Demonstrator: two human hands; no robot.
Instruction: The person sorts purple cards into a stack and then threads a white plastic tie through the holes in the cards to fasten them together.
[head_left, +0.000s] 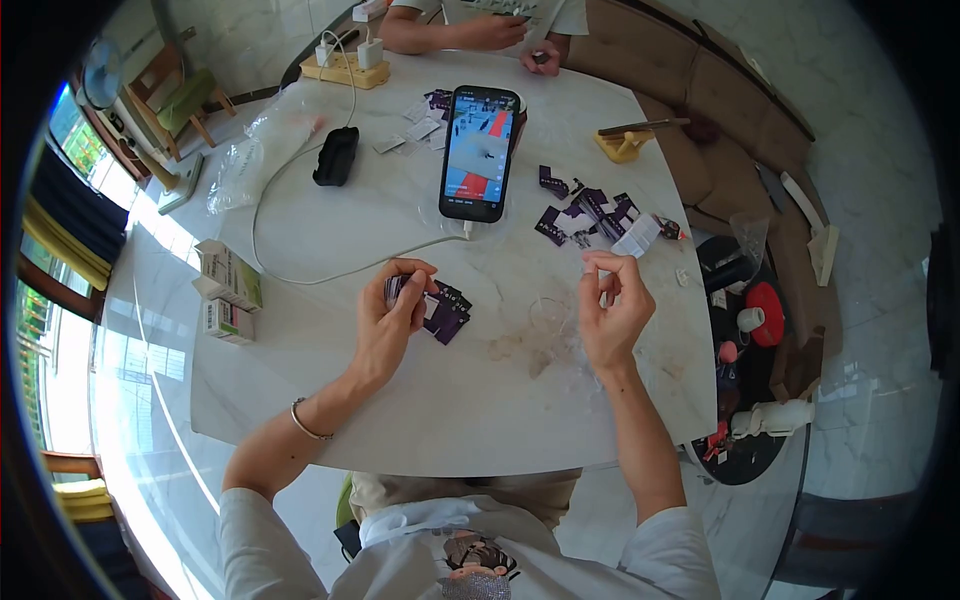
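My left hand (378,325) is curled around a few small dark purple cards (394,289), whose edges show between thumb and fingers. Just right of it, several more purple cards with white print (450,314) lie overlapping on the table. Over the table's right half, my right hand (614,312) is closed in a pinch; whatever is between its fingertips, if anything, is too small to make out. Beyond that hand spreads a loose pile of purple and white cards (597,215). A phone (478,153) stands upright in the middle, its screen lit and a cable plugged in below.
Small boxes (228,290) stand at the left. A black case (336,157), plastic bag (250,155) and power strip (345,70) lie farther back. A yellow stand (622,147) is at the right edge. Across the table sits another person (480,30). Brown stains (535,350) mark the tabletop.
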